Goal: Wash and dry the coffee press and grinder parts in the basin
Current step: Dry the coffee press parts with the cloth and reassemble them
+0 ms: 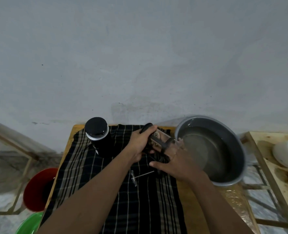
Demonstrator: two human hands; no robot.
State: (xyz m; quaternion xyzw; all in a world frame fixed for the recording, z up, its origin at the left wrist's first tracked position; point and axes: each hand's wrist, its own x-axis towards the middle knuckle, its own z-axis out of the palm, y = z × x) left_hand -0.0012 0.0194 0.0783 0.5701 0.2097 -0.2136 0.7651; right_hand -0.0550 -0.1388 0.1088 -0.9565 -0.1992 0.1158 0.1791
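My left hand (140, 142) grips the base end of the glass coffee press (161, 138), which lies tilted sideways with its mouth toward the grey metal basin (232, 137). My right hand (177, 163) is at the press's black handle and frame, fingers spread along it, with a dark bit of cloth under the palm. The basin holds cloudy water. The metal plunger rod with its filter disc (137, 176) lies on the black striped cloth (139, 208). A black cylindrical grinder (98, 135) stands upright at the cloth's back left.
The cloth covers a small wooden table (199, 213) against a grey wall. A red bucket (38, 188) and a green tub (29, 224) sit on the floor at the left. A second wooden table (264, 149) at the right carries white dishes (286, 153).
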